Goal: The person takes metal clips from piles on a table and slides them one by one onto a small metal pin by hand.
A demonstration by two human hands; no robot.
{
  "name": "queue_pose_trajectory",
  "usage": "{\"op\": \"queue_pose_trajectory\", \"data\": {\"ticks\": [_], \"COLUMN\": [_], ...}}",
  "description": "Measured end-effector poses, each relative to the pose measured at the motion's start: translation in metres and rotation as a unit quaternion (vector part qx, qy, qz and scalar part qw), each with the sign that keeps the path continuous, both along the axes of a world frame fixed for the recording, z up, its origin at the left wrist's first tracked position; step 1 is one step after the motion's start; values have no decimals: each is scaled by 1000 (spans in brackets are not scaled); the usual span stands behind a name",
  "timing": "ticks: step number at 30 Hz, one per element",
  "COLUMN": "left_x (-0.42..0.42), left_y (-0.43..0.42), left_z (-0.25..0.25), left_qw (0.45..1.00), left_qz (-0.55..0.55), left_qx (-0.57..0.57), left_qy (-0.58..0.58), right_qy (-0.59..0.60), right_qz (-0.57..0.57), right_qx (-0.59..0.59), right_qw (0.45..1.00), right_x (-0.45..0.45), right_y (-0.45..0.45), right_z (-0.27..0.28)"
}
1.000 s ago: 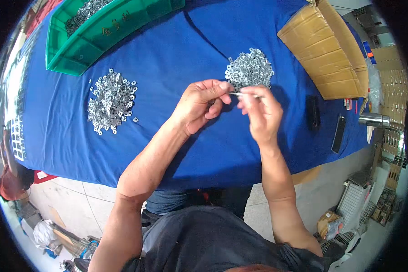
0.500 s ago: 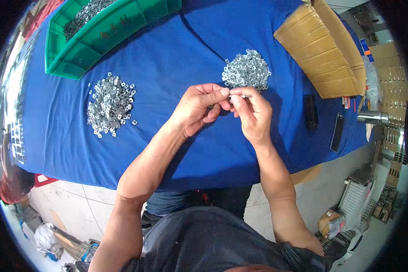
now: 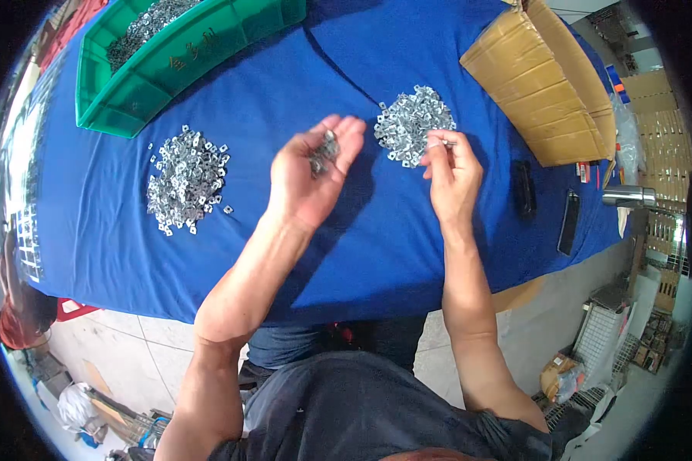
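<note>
Item: L hand (image 3: 304, 180), centre of frame, palm up, fingers spread fairly wide & slightly curled; small metal pcs (image 3: 324, 156) lie in palm, not gripped. Cupped shape prob. keeps them from spilling.

Item: R hand (image 3: 457, 180), right of centre, narrow pinch, thumb to fingers, on slim metallic item (image 3: 448, 143); exact type can't be told. Pinch prob. suits so thin a thing. Hand sits at near edge of R pile, well apart from L hand.

Item: R pile (image 3: 410, 119), upper right of centre, sm. flat metal pcs w/ holes, heaped on blue cloth (image 3: 361, 269) over bench.

Item: L pile (image 3: 183, 184), left of frame, similar pcs, a few strays beside it. Two heaps lie well apart, prob. so they don't mix; both look within arm's reach.

Container: green bin (image 3: 188, 73), upper left, open top, markings on side; holds loose sm. dark/grey metal parts (image 3: 148, 31), qty. unknown.

Container: cardboard box (image 3: 542, 88), upper right, tilted; contents n/a, inside not readable.

Misc., right edge: black case-like item (image 3: 524, 188), phone-like slab (image 3: 570, 223), metal cylinder (image 3: 628, 197) lying on side.
</note>
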State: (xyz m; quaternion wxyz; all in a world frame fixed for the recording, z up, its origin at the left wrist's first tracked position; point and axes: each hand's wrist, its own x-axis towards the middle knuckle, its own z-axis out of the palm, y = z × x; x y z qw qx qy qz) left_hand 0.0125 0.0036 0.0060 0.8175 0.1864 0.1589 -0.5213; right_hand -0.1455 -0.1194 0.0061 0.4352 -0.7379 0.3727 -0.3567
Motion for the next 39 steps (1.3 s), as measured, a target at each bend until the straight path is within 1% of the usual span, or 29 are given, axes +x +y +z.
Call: {"op": "queue_pose_trajectory", "data": {"ticks": [1,2,3,4,5,7,8,9,11,13,15,16,17,19,22,24,26,28,30,33,37,39], "left_x": [-5,-6,-7,-6,-6,-6,-5,-5,-4,-5,-8,-9,-9,-9,-11,-10,-9,-10,-11,-11,-14,-13], "left_y": [2,5,7,10,13,16,14,14,15,16,18,18,18,18,18,19,19,18,18,19,20,19], "left_z": [-3,-7,-7,-7,-6,-2,0,-1,-8,-6,-5,-4,-4,-3,-4,-4,-11,-9,-3,-2,-2,2], "left_qw": [1000,1000,997,993,988,982,979,979,982,983,978,978,975,972,968,968,967,966,964,961,957,962], "left_qz": [-17,-17,-49,-81,-106,-113,-110,-107,-122,-130,-140,-143,-145,-147,-163,-174,-176,-180,-176,-188,-189,-188], "left_qx": [7,7,11,16,27,32,41,44,-13,-12,-18,-19,-5,12,23,-5,-11,-17,20,42,46,12], "left_qy": [-21,-21,-52,-84,-109,-147,-168,-170,-142,-126,-151,-151,-166,-182,-188,-179,-182,-183,-196,-200,-213,-197], "right_qy": [0,-20,-40,-70,-74,-142,-138,-140,-81,-95,-114,-143,-143,-46,-77,-63,-38,-50,-53,-64,-65,-33], "right_qz": [1,8,15,46,48,120,158,162,170,155,140,118,117,116,150,166,180,189,214,209,213,210], "right_qx": [-1,25,52,65,69,194,243,246,148,141,149,166,165,103,69,37,14,2,-34,-11,-11,-31], "right_qw": [1000,999,998,994,994,963,947,945,971,973,972,969,969,987,983,983,983,981,975,976,975,977], "right_x": [0,0,-1,-2,0,7,7,8,8,11,9,10,7,2,3,3,4,6,6,6,6,6], "right_y": [0,0,1,2,6,15,18,18,17,14,13,17,18,22,31,33,35,37,35,36,37,38], "right_z": [1,3,4,3,1,-2,-7,-10,-14,-7,-7,-4,1,8,7,7,6,4,3,5,4,5]}}
